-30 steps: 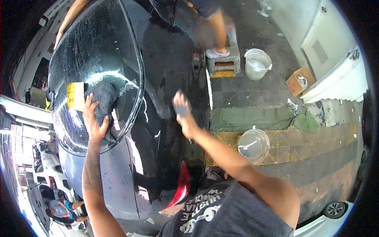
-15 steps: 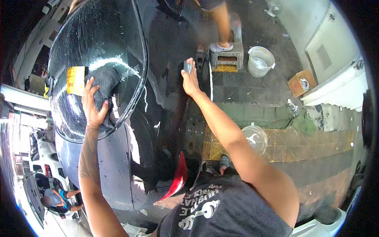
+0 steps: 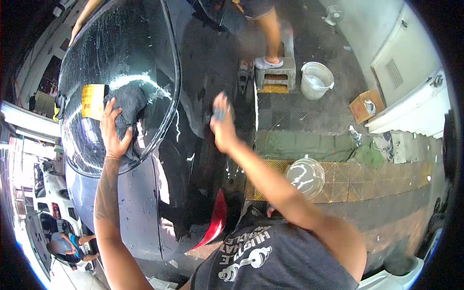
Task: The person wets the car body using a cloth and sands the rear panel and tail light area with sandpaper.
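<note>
My left hand [image 3: 115, 133] lies with its fingers spread on a bunched dark grey cloth [image 3: 129, 104], pressing it against the wet rear window [image 3: 108, 58] of a black car. A yellow printed sticker [image 3: 93, 100] is on the glass beside my fingertips. Over the car's glossy black side panel [image 3: 193, 116], my right hand [image 3: 224, 126] is closed around a small grey block [image 3: 220, 114], blurred by motion. The block's exact kind cannot be made out. A red tail light [image 3: 217, 217] is nearer to my body.
Another person's leg [image 3: 271, 38] stands on a grey step stool [image 3: 275, 75]. A white bucket [image 3: 317, 81], a clear bucket [image 3: 305, 177] and a cardboard box [image 3: 366, 107] are on the floor to the right. Another person's arm [image 3: 82, 21] reaches along the window's far edge.
My right hand has moved back along the side panel, toward my body and slightly left, with the grey block. My left hand stays on the cloth. More of the other person's arm shows.
</note>
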A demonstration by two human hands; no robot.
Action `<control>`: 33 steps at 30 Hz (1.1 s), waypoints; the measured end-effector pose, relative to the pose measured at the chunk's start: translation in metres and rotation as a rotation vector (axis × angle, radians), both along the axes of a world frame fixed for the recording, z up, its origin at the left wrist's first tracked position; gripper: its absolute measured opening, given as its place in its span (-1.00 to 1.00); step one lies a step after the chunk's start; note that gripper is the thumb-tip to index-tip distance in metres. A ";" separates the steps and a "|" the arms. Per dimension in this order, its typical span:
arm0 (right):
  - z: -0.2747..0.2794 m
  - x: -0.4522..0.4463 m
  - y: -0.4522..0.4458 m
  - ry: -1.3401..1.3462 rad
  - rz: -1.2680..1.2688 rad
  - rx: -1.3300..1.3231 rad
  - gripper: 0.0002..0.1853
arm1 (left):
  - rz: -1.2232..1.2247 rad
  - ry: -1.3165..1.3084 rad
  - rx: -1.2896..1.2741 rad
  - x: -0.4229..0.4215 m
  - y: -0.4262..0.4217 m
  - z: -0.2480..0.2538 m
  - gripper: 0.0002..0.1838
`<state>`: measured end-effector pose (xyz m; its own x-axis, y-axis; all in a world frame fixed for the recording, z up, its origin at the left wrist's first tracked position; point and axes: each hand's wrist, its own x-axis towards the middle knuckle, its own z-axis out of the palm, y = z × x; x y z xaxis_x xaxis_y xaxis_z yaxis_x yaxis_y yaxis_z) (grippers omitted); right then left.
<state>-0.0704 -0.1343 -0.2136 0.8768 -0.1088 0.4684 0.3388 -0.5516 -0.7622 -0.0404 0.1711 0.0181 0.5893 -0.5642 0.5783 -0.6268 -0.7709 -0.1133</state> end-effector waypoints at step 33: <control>0.003 -0.057 0.021 0.080 0.121 0.301 -0.24 | -0.101 0.070 -0.002 -0.085 -0.088 -0.061 -0.55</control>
<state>-0.1269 -0.1137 -0.2105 0.9244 -0.1243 0.3607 0.3210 -0.2572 -0.9115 -0.1255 0.0828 -0.0425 0.5682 -0.6216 0.5393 -0.7079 -0.7033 -0.0649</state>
